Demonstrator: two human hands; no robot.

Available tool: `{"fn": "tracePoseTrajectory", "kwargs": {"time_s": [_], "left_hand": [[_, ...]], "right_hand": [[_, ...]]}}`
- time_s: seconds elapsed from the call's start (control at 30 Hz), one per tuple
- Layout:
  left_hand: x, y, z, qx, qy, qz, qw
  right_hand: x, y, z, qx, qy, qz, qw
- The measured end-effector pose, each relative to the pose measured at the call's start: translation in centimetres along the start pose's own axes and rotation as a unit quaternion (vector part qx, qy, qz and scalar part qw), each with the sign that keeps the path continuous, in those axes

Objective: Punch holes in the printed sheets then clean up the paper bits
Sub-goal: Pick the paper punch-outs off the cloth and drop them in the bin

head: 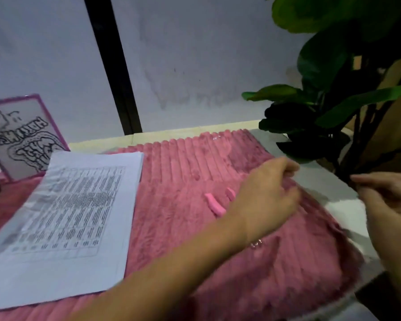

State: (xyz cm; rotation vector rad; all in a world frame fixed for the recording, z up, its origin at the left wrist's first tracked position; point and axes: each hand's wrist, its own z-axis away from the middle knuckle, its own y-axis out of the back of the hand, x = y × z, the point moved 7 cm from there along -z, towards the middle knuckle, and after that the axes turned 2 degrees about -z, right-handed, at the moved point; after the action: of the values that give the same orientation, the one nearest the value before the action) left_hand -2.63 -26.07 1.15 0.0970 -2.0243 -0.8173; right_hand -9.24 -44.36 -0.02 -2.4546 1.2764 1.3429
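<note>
Head view: what is looking risky here?

— The left hand [264, 193] is reaching across the pink mat [171, 181] to its right edge and seems to be gripping it. If it is lifting or shaking the mat to clear paper bits, the printed sheets [74, 216] lying on the mat's left side could be sliding off or creasing. The bits could also be scattering over the desk [322, 181] instead of being gathered.

How is that hand sitting?

— Its fingers are curling down over the mat's edge, though blur is making the grip hard to confirm. Two small pink pieces [214, 203] are lying on the mat just beside the wrist.

And the right hand?

— The right hand [391, 205] is hovering beyond the mat's right edge, near the plant [333, 100]. Its fingertips are drawing together as if pinching, but I cannot tell whether anything is between them.

Further out?

— A framed picture [21, 135] is standing by the wall behind the sheets. No punch is showing clearly.
</note>
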Motion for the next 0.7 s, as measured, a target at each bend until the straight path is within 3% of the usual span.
{"fn": "tracePoseTrajectory", "kwargs": {"time_s": [0.07,0.2,0.33,0.5,0.7], "left_hand": [[-3.7,3.4,-2.0,0.016,0.044,-0.051,0.998],[-10.8,7.4,-5.1,0.029,0.122,-0.116,0.985],[-15.3,8.6,-7.7,0.051,0.166,-0.115,0.978],[-18.4,7.7,-11.1,0.054,0.171,-0.113,0.977],[-22.2,6.7,-15.0,0.136,0.207,-0.064,0.967]], "right_hand": [[-1.5,-4.6,-2.0,-0.025,0.002,0.0,1.0],[-1.4,-16.1,-7.0,-0.164,-0.014,-0.009,0.986],[0.9,-25.3,-11.3,-0.246,-0.063,-0.007,0.967],[5.2,-31.6,-15.2,-0.241,-0.115,-0.022,0.963],[9.2,-33.8,-16.5,-0.202,-0.14,-0.013,0.969]]}}
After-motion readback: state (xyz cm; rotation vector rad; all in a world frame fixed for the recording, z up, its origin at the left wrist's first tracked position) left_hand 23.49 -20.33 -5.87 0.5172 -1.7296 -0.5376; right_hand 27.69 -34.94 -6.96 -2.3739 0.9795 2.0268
